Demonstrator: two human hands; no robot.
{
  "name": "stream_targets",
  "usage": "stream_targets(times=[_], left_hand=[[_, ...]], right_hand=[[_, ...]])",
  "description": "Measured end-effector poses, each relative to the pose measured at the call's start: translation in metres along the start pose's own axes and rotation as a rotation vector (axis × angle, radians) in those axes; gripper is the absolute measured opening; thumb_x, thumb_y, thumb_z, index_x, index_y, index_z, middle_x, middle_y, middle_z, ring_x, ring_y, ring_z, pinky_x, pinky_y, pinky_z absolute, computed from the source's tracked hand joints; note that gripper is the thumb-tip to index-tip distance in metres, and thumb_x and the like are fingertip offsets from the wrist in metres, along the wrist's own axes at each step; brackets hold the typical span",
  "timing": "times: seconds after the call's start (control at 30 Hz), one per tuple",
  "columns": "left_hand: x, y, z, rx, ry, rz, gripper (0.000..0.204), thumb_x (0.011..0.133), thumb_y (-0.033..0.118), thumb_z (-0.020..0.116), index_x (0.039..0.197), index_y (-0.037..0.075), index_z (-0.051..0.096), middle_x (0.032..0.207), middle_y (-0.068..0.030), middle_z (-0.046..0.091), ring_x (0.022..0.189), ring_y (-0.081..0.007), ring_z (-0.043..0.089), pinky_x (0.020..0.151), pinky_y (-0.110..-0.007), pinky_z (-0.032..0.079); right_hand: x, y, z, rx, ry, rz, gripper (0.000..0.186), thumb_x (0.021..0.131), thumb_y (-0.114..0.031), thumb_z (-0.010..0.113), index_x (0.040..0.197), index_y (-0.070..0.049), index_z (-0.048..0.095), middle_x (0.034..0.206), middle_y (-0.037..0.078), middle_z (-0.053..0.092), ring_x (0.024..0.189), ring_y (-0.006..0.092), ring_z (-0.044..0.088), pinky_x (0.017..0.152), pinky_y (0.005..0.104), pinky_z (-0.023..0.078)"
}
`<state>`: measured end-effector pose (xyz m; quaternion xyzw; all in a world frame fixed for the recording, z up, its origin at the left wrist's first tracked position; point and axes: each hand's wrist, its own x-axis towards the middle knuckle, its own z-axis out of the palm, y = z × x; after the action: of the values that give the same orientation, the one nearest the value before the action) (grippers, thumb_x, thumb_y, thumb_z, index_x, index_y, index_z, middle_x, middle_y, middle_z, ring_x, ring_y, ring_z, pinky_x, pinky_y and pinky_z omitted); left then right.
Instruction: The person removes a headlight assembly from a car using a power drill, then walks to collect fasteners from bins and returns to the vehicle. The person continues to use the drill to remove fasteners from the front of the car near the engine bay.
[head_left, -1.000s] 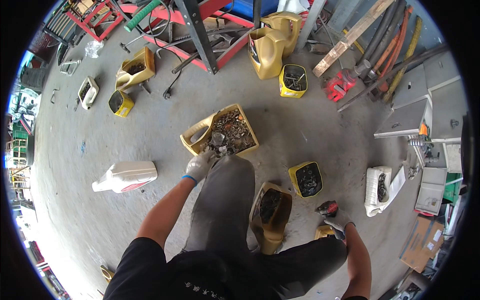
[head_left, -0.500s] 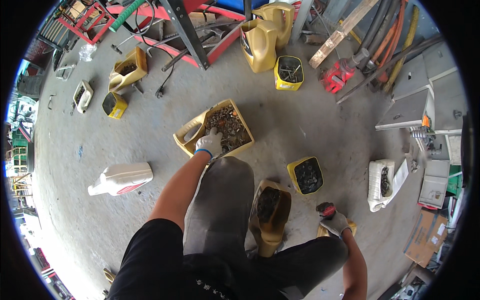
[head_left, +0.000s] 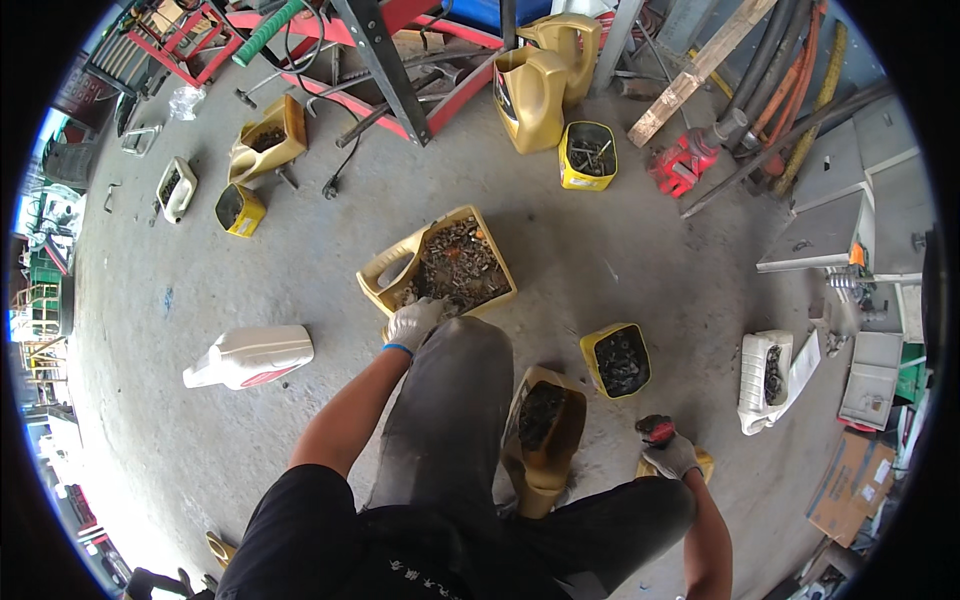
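A tan cut-open jug (head_left: 383,285), filled with loose bolts, nuts and other small hardware (head_left: 462,262), lies in front of me. My left hand (head_left: 413,322), in a pale glove, is at its near wall beside my knee. Its fingers are bent together over the hardware at that edge; anything between them is too small to make out. On the right, my gloved right hand (head_left: 674,458) is closed around a dark red-and-black object (head_left: 656,430), above a yellowish container (head_left: 706,464). My knee hides part of that container.
Between my legs stands a cut jug (head_left: 545,470) with dark parts. Yellow tubs (head_left: 622,362) (head_left: 588,182) (head_left: 248,222) hold hardware. A white jug (head_left: 262,356) lies left. A white cut container (head_left: 755,400), a red jack (head_left: 684,165) and grey cabinets (head_left: 815,240) are right.
My left hand has drawn back from the middle of the hardware to the jug's near edge. My right hand keeps its hold, and the view has shifted slightly.
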<state>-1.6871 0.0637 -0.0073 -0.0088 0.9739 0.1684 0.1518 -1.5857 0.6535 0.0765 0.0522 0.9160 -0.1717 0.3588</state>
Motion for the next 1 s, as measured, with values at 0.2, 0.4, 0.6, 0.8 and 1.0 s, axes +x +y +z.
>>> stream_targets(times=[0.2,0.4,0.6,0.8,1.0], left_hand=[[-0.001,0.015,-0.035,-0.196,0.124,-0.090,0.030,0.087,0.028,0.059,0.110,0.012,0.069,0.102,-0.0190,0.066,0.098,-0.0371,0.065,0.083,-0.050,0.051],[0.046,0.079,-0.128,-0.312,0.196,-0.124,0.027,0.093,0.022,0.051,0.105,0.005,0.067,0.101,-0.0233,0.067,0.096,-0.0405,0.064,0.084,-0.051,0.050],[0.064,0.121,-0.148,-0.137,0.033,0.025,0.027,0.089,0.024,0.052,0.097,0.003,0.067,0.096,-0.0233,0.069,0.096,-0.0412,0.065,0.085,-0.050,0.051],[0.032,0.198,-0.136,-0.122,-0.301,0.350,0.028,0.088,0.026,0.055,0.094,0.003,0.069,0.096,-0.0217,0.070,0.095,-0.0400,0.067,0.084,-0.050,0.052],[-0.009,0.261,-0.071,0.341,-0.595,0.548,0.025,0.082,0.019,0.059,0.096,0.007,0.076,0.095,-0.0164,0.073,0.092,-0.0349,0.071,0.078,-0.047,0.056]], right_hand=[[0.001,-0.004,-0.006,-0.071,-0.044,-0.005,0.039,0.073,-0.039,0.067,0.099,-0.010,0.067,0.093,0.018,0.071,0.094,0.0390,0.067,0.080,0.0465,0.053],[0.011,0.012,0.006,-0.154,-0.047,-0.034,0.041,0.071,-0.043,0.070,0.098,-0.011,0.068,0.094,0.017,0.071,0.096,0.0379,0.067,0.081,0.0466,0.054],[0.016,0.029,0.023,0.008,0.061,-0.148,0.038,0.071,-0.043,0.069,0.095,-0.014,0.068,0.094,0.017,0.071,0.095,0.0384,0.066,0.081,0.0478,0.053],[0.014,0.002,0.005,-0.141,-0.008,-0.021,0.039,0.076,-0.044,0.062,0.097,-0.012,0.067,0.095,0.020,0.070,0.096,0.0409,0.065,0.081,0.0491,0.052],[0.009,-0.018,-0.010,-0.164,-0.130,0.121,0.041,0.074,-0.042,0.064,0.099,-0.009,0.068,0.098,0.021,0.070,0.095,0.0393,0.066,0.082,0.0488,0.052]])
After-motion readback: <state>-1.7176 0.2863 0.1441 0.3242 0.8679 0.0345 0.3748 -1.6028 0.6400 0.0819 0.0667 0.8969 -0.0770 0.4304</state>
